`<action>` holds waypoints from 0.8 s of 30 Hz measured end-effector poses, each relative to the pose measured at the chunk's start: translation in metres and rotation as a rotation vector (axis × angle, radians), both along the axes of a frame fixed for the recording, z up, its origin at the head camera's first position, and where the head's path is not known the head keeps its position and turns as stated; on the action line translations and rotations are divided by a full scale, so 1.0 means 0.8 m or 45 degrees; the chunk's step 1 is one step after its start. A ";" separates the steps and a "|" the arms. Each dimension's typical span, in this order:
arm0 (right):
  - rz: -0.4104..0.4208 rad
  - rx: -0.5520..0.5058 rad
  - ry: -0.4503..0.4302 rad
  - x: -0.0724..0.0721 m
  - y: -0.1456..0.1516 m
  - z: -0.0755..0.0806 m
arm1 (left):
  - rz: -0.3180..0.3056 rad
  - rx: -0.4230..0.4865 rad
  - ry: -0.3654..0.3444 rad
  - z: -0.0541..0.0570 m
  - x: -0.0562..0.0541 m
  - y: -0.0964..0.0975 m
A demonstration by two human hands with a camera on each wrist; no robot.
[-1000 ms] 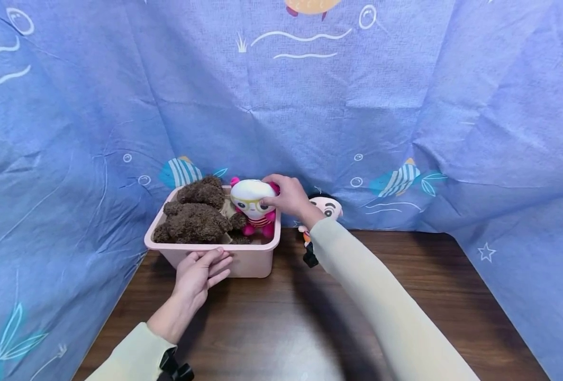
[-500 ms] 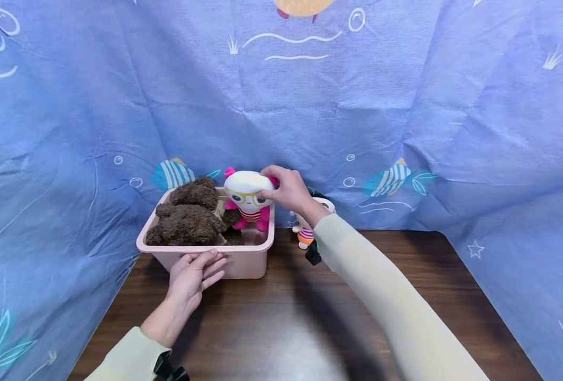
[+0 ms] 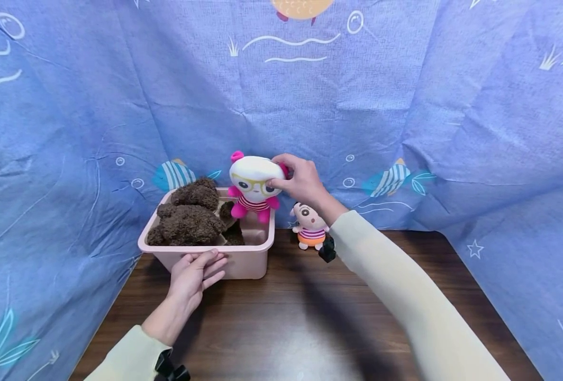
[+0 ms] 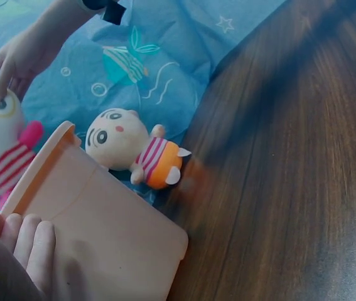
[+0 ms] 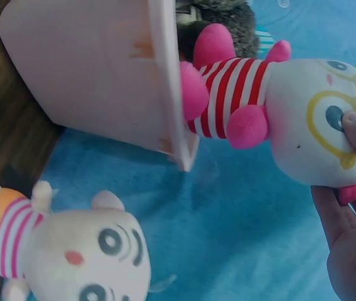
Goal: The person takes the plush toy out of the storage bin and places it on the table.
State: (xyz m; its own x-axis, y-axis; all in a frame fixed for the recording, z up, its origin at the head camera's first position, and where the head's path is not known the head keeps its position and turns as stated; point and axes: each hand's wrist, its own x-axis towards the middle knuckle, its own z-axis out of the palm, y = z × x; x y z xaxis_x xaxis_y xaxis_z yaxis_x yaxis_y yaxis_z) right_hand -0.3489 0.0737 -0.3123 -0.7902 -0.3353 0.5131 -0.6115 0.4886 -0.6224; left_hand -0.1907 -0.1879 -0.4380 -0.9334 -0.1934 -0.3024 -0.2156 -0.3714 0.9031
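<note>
My right hand (image 3: 302, 180) pinches a plush panda doll (image 3: 256, 182) by one side of its head. The doll has a white head, yellow glasses, pink limbs and a red-striped body, and hangs upright over the right end of a pink plastic bin (image 3: 243, 264). Its feet are about level with the rim in the right wrist view. At the bin's front, my left hand (image 3: 188, 280) holds the rim, its thumb along the edge and its fingers against the outer wall. A dark brown curly plush toy (image 3: 188, 225) lies in the bin's left part.
Right of the bin, a plush doll (image 3: 311, 236) in a purple-striped top and orange shorts sits against the blue sea-print cloth (image 3: 381, 106). My right forearm partly covers its head. Brown wooden tabletop (image 3: 272, 328) extends in front.
The panda doll has risen out of the bin and slightly to the right with my right hand. More of the orange-shorts doll shows. My left hand stays at the bin's rim.
</note>
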 end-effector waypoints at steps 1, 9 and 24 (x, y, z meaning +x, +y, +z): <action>0.010 -0.022 -0.006 0.001 0.004 0.004 | -0.001 0.000 0.001 0.000 0.000 0.000; -0.023 -0.011 0.018 0.010 0.048 0.037 | -0.006 0.008 0.000 0.000 -0.001 -0.002; -0.196 -0.001 -0.054 0.025 0.177 0.048 | 0.000 0.007 0.010 0.000 0.000 0.003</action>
